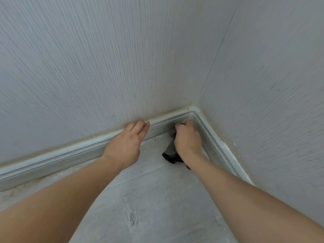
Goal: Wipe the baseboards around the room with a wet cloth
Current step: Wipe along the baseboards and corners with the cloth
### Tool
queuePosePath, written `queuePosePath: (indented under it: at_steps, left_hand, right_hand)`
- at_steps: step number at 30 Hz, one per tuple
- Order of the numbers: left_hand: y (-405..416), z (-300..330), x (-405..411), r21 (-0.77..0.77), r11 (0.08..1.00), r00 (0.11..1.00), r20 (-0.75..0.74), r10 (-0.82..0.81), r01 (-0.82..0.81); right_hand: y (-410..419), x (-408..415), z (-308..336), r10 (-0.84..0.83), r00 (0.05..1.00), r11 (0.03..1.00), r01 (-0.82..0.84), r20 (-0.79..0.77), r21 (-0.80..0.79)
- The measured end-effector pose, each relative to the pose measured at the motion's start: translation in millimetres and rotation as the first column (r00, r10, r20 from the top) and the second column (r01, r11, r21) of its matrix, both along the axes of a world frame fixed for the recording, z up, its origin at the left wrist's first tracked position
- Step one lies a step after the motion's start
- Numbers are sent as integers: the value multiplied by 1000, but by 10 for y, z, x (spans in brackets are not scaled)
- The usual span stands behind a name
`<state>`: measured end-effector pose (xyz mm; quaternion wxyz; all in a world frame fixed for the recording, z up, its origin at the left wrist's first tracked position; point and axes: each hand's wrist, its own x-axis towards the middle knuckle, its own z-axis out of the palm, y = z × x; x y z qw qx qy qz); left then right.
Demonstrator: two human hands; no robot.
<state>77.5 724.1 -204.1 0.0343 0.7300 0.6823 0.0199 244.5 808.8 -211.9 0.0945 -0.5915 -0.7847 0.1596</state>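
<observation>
A: Start from the near end. What do you see first?

B: Two bare forearms reaching over the floor (154, 199) toward a corner. The left hand (125, 144) has straight, close-set fingers, its tips resting on the top edge of the baseboard (57, 160) along the left wall (87, 67). It holds nothing; I'd say it's bracing.

A: And the right hand (188, 139)?

B: Curled round a dark cloth (171, 152), pushing it into the very corner, where the left run of baseboard meets the right one. A loose tail of cloth hangs down to the floor just under the wrist.

A: So which step is this?

B: Wiping the inside corner, by my reading. The knuckles sit just below the corner piece (193, 109), against the face of the board.

A: Is the cloth wet?

B: Can't tell from here.

A: What does the next move need?

B: Likely a turn onto the right wall (271, 85) run: swing the wrist, keep the cloth pressed flat on the board face and its top lip, and drag back toward the body. The left hand would have to shift, since the body must pivot. There's yellowish grime along the wall above the board's top edge, so the top lip wants firm pressure.
</observation>
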Motion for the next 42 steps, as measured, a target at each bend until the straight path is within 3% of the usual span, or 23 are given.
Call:
queuePosePath:
  at_steps: [3, 6, 12, 15, 20, 24, 29, 33, 35, 38, 42]
  left_hand:
    - [25, -17, -11, 8, 1000, 1000, 10, -19, 19]
    - [17, -29, -40, -6, 999, 999, 10, -36, 36]
    - [16, 0, -38, -7, 998, 998, -2, -58, 58]
    - [4, -42, -61, -14, 999, 998, -27, -49, 49]
    - [0, -24, -67, -9, 998, 998, -35, -61, 60]
    - [12, 30, -11, -21, 999, 998, -38, -51, 50]
    - [24, 9, -24, -30, 999, 999, -25, -41, 40]
    - [23, -7, -38, -41, 999, 999, -39, -37, 36]
    - [11, -8, -43, -43, 999, 999, -37, -30, 28]
    - [2, 5, -30, -30, 999, 999, -31, -37, 36]
    - [3, 19, -45, -20, 999, 999, -8, -42, 41]
  right_hand:
    - [-112, -27, -71, -186, 971, 982, 187, -152, -9]
    - [51, -31, -13, -434, 832, 901, 406, -346, -155]
    - [259, -153, 28, -580, 686, 812, 534, -439, -237]
    - [214, -169, 13, -551, 715, 833, 502, -432, -233]
    - [-65, -348, 7, -279, 884, 954, 211, -375, -213]
    - [54, -278, -6, -284, 876, 952, 211, -389, -221]
    - [306, -146, 22, -547, 726, 837, 479, -418, -263]
    - [147, -271, 17, -481, 753, 877, 400, -449, -267]
    - [-42, -401, -2, -355, 840, 933, 291, -411, -213]
    - [-198, -506, -39, -213, 889, 969, 139, -405, -205]
    - [-26, -365, -30, -304, 864, 946, 227, -400, -230]
